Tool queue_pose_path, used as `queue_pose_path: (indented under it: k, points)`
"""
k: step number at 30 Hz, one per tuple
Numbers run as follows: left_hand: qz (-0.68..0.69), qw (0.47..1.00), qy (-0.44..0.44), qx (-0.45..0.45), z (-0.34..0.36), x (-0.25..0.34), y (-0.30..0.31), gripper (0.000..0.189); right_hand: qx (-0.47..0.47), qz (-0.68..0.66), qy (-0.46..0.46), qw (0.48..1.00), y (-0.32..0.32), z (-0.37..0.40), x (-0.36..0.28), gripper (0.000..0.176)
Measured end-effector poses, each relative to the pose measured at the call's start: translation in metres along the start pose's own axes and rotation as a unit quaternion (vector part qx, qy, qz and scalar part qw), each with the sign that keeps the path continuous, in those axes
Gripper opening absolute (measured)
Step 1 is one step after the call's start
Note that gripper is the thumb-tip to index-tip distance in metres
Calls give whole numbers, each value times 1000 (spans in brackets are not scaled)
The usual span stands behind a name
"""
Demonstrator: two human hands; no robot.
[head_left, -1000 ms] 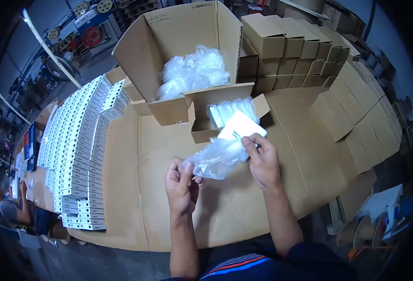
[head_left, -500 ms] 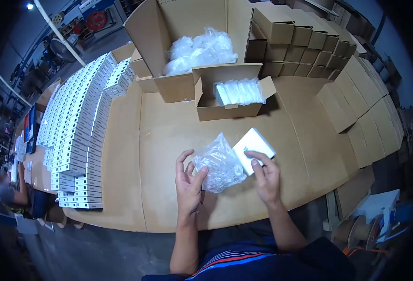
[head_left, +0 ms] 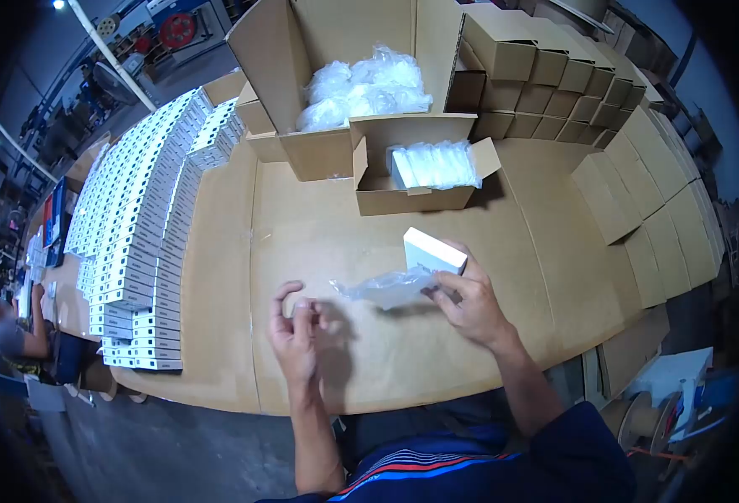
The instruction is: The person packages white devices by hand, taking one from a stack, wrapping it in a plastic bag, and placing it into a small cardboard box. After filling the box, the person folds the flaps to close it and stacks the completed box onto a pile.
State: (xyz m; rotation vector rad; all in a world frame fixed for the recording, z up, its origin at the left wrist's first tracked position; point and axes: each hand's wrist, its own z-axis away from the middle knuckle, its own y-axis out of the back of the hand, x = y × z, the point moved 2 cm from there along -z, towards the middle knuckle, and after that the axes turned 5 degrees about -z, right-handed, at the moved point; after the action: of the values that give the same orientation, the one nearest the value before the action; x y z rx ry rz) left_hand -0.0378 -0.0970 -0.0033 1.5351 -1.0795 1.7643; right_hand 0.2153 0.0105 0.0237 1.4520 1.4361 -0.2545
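Observation:
My right hand point(head_left: 474, 302) grips a small white box point(head_left: 431, 251), tilted up on edge above the table. A clear plastic bag point(head_left: 384, 289) hangs out sideways from the same fingers, its loose end pointing left. To the left of the bag is my left hand point(head_left: 296, 331), fingers bent and apart, with nothing in it. Beyond both hands stands an open cardboard carton point(head_left: 411, 202), partly filled with a row of plastic-wrapped white boxes point(head_left: 437, 165).
A larger open carton point(head_left: 315, 155) of crumpled clear bags point(head_left: 365, 88) stands behind. Stacked white boxes point(head_left: 147, 226) line the left side of the cardboard-covered table point(head_left: 302, 226). Brown cartons point(head_left: 629, 189) are piled right and back right. Another person point(head_left: 30, 331) sits far left.
My left hand has let go of the plastic bag and moved left. The white box has been tipped up, and the bag now trails from my right hand.

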Motion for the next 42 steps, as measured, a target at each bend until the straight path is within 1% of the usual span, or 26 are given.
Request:
queue_pose_path:
  k: [1,2,3,4,7,11,12,13,15,17,20,21,22,25,26,28,29,30,31,32,33,34,37,38,40,42]
  points:
    - [-69,995,-66,22,-2,7,3,31,2,-21,-24,999,-3,4,0,15]
    - [-174,970,-170,15,0,16,0,33,5,-42,-47,998,-8,8,1,14]
    - [-277,923,-268,8,5,40,-13,34,7,-64,-72,995,-12,13,2,13]
    - [-374,855,-359,0,10,56,-25,36,25,-95,-80,992,-17,16,3,12]
    - [-446,792,-413,-57,7,67,-48,44,33,-54,-77,995,-21,18,-6,12]
    - [-467,772,-422,-87,-3,47,-56,36,41,-39,-119,991,-21,26,-11,15]
    - [-475,779,-399,-95,-3,48,-59,31,43,-37,-124,991,-21,29,-12,17]
    - [-465,789,-391,-96,-4,46,-61,31,46,-35,-129,990,-21,32,-12,19]
    - [-444,809,-373,-95,-6,42,-64,31,52,-27,-152,987,-21,38,-12,16]
    - [-410,852,-288,-152,-9,42,-63,22,56,-22,-154,986,-23,41,-11,15]
    - [-343,897,-149,-238,-7,44,-63,10,42,-32,-138,989,-23,47,-10,15]
    - [-316,905,-103,-265,-6,46,-64,12,28,-43,-137,989,-22,46,-14,15]
    - [-306,903,-58,-295,-7,52,-67,25,14,-54,-136,989,-20,45,-18,16]
    - [-349,852,-164,-354,-26,40,-63,29,-19,-55,-153,986,-17,44,-25,16]
    - [-296,879,-145,-345,-27,40,-67,35,-24,-60,-159,985,-17,44,-24,16]
    - [-262,902,-182,-289,-33,32,-64,40,-35,-67,-170,982,-16,46,-22,16]
    - [-245,912,-200,-261,-37,23,-61,43,-7,-74,-171,982,-16,47,-21,16]
    - [-174,938,-191,-230,-40,11,-55,32,22,-82,-171,982,-18,48,-19,17]
    - [-100,957,-187,-200,-42,1,-51,39,50,-90,-170,980,-20,50,-16,18]
    - [-18,973,-178,-149,-37,-9,-52,52,66,-103,-159,980,-22,52,-12,19]
    - [43,983,-122,-131,-29,-14,-52,78,82,-116,-145,979,-24,54,-7,20]
    - [108,986,-70,-107,-21,-19,-51,109,97,-129,-130,978,-24,54,-2,21]
    - [-9,963,-10,-270,1,-18,-52,99,92,-130,-96,982,-29,56,4,25]
    - [-64,963,-35,-261,3,-23,-53,93,88,-136,-98,982,-31,55,3,24]
    - [-133,961,-52,-237,4,-33,-50,81,79,-145,-101,981,-29,50,-5,24]
    - [-134,964,-56,-224,7,-24,-53,65,83,-193,-117,971,-18,47,-8,24]
